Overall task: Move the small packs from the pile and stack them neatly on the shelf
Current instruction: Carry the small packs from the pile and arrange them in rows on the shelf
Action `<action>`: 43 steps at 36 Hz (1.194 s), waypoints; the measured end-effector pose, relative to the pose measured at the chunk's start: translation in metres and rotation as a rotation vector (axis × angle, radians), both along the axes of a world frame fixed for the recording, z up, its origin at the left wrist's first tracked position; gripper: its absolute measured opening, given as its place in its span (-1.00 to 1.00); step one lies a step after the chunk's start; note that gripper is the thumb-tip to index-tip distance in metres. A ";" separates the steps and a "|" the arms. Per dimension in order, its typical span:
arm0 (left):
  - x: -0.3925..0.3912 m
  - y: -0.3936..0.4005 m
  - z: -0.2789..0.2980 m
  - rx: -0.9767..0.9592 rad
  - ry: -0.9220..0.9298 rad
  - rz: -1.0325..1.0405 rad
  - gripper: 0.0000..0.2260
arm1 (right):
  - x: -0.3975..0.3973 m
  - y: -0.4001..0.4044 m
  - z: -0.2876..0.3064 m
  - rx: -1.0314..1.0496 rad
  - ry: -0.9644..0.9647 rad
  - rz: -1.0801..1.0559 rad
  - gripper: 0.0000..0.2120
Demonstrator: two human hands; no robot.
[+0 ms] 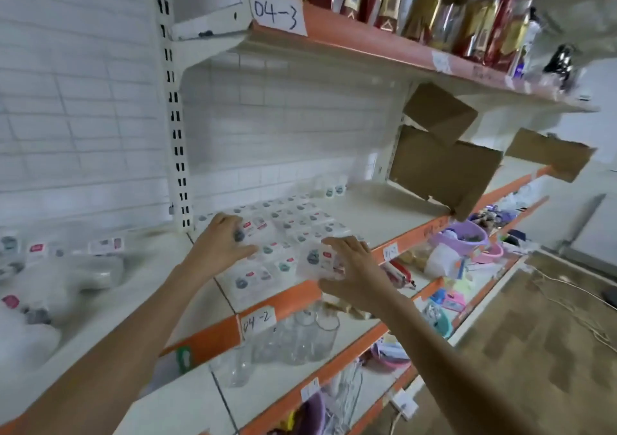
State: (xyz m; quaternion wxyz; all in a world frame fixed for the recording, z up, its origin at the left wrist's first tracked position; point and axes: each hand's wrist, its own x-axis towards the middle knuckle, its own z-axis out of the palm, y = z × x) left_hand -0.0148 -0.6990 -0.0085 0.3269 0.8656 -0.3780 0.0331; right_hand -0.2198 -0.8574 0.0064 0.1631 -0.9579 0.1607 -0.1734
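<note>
packs (293, 231), small clear sachets with white cards, a red tag and a grey or teal lump inside, lie flat in rows across the left part of the shelf (374, 211), reaching from its orange front lip back toward the tiled wall (283, 124). i see my left hand (223, 239) over the left end of the rows, fingers loosely bent with a pack at the fingertips; blur keeps me from telling whether it pinches it. my right hand (350, 267) sits at the front edge, fingers curled round a clear pack (317, 259) held just over the front row. the pile (60, 267) of more packs lies on the neighbouring shelf section to the left. right of the rows the shelf board is bare up to a torn cardboard box (444, 167). a label (258, 321) reading 04-2 hangs on the lip.
</note>
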 end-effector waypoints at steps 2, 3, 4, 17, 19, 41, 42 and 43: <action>0.026 -0.013 0.002 0.010 0.012 0.032 -0.35 | 0.027 -0.019 0.005 -0.033 0.006 0.036 -0.32; 0.040 -0.019 0.002 0.023 0.009 0.044 -0.33 | 0.040 -0.027 0.007 -0.045 0.015 0.053 -0.32; 0.053 -0.025 0.002 0.039 0.005 0.059 -0.32 | 0.052 -0.034 0.009 -0.052 0.022 0.070 -0.33; 0.138 -0.044 -0.005 0.663 -0.592 0.255 -0.41 | 0.190 -0.101 0.004 0.006 0.163 0.221 -0.38; 0.141 -0.041 -0.009 0.745 -0.627 0.286 -0.40 | 0.209 -0.104 0.004 0.042 0.177 0.261 -0.39; 0.124 -0.052 -0.016 0.818 -0.455 0.519 -0.63 | 0.305 -0.088 -0.034 0.060 0.108 0.507 -0.60; 0.124 -0.053 -0.017 0.812 -0.438 0.528 -0.63 | 0.305 -0.089 -0.035 0.029 0.109 0.519 -0.59; 0.123 -0.053 -0.018 0.809 -0.432 0.537 -0.64 | 0.305 -0.090 -0.036 -0.005 0.112 0.525 -0.58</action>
